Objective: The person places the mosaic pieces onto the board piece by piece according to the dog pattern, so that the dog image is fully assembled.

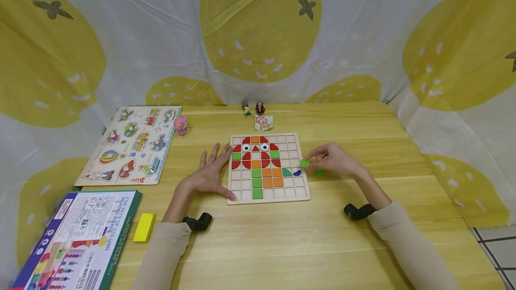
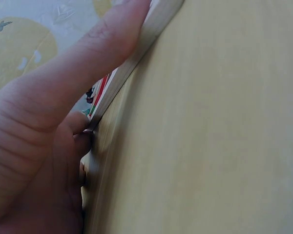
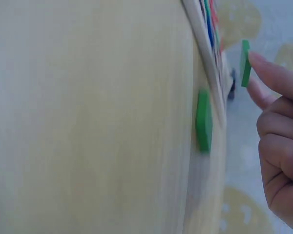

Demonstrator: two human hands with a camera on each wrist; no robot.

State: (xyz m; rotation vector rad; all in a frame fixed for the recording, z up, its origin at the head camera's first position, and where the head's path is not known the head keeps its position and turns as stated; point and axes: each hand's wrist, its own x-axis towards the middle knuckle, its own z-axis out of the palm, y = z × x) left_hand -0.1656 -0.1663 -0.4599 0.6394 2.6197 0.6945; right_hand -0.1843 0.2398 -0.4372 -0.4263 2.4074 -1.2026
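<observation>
A wooden grid board [image 1: 287, 191] lies mid-table, with red, orange, green and eye-patterned tiles set in an owl-like figure. My left hand [image 1: 207, 177] is spread along its left side, thumb at the near corner and fingertips at the edge. In the left wrist view the thumb [image 2: 88, 53] lies against the board's edge. Between thumb and finger, my right hand [image 1: 334, 160] pinches a green square tile [image 3: 245, 63], raised by the board's right edge. Another green tile [image 3: 203, 122] lies on the table beneath that hand. A blue piece [image 1: 297, 173] sits in the right column.
Behind the board are a small pattern card [image 1: 264, 122] and two figurines [image 1: 260, 108]. To the left are a picture puzzle board [image 1: 133, 147], a pink toy [image 1: 181, 125], a yellow block [image 1: 144, 227] and a large box [image 1: 86, 240]. A patterned curtain [image 1: 258, 35] hangs behind the table.
</observation>
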